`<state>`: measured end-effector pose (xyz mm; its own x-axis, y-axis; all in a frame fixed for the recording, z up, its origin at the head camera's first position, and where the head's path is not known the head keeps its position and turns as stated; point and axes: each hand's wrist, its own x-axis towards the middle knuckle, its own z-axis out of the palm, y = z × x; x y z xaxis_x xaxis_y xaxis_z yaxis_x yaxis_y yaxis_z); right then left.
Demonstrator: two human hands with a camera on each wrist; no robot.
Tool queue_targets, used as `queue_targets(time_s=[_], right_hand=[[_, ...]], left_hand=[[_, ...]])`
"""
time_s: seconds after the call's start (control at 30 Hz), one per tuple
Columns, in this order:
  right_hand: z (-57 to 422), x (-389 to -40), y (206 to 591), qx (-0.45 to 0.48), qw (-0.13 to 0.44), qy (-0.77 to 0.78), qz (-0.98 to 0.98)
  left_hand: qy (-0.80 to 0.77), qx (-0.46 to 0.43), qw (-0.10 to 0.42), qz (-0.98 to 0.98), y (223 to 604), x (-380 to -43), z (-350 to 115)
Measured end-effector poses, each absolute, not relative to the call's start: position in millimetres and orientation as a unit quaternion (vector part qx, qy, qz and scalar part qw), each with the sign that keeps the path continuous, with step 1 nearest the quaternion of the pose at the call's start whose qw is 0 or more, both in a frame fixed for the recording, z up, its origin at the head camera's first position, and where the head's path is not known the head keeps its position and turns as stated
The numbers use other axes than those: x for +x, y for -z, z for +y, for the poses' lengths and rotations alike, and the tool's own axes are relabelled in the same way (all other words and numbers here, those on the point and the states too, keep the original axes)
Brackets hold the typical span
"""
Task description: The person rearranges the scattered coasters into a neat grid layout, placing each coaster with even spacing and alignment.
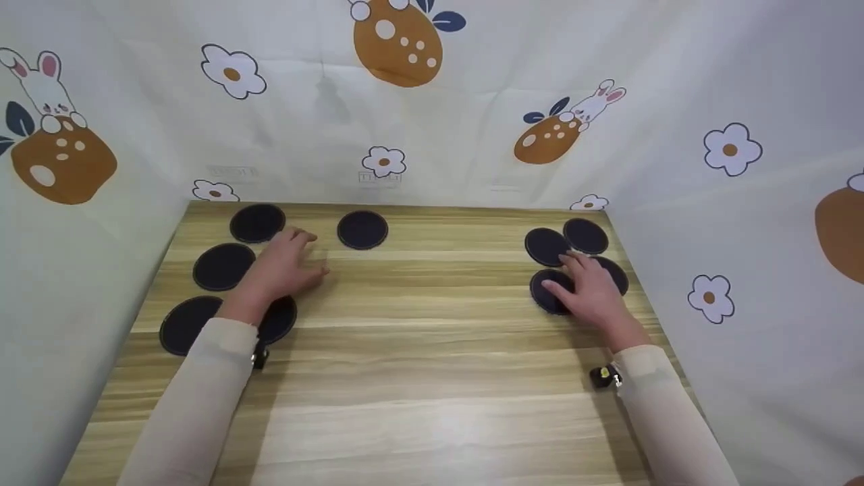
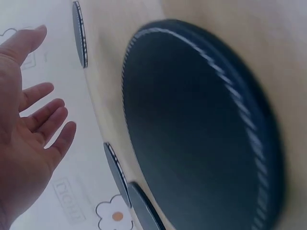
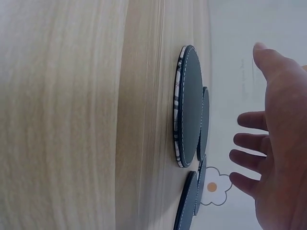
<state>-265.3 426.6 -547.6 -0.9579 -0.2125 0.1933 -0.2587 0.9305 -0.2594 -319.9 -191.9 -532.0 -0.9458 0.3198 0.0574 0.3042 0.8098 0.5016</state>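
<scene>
- Left hand hovers by four black discs and a lone disc, fingers spread, gripping nothing.
- Right hand hangs over four right-side discs, fingers apart, likewise unladen.
- All discs lie flat on the tabletop, seemingly grouped for each hand's reach.

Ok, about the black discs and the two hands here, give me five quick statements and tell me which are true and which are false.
1. Four black discs lie under or around the right hand. True.
2. The right hand is lifting a disc. False: it holds nothing.
3. The left hand holds no disc. True.
4. The black discs are square. False: they are round.
5. The tabletop shows wood grain. True.
</scene>
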Motion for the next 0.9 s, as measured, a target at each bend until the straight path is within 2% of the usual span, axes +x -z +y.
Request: queue_targets(time_s=[0.47,0.9], right_hand=[[423.6,-265.1,547.1,0.108,0.062,-0.145,-0.982],[423.4,-262.2,542.8,0.112,0.073,-0.147,-0.98]], left_hand=[[-0.248,0.171,0.042,0.953,522.3,-278.0,-225.6],[-0.256,0.152,0.074,0.952,524.5,-247.9,-258.1]])
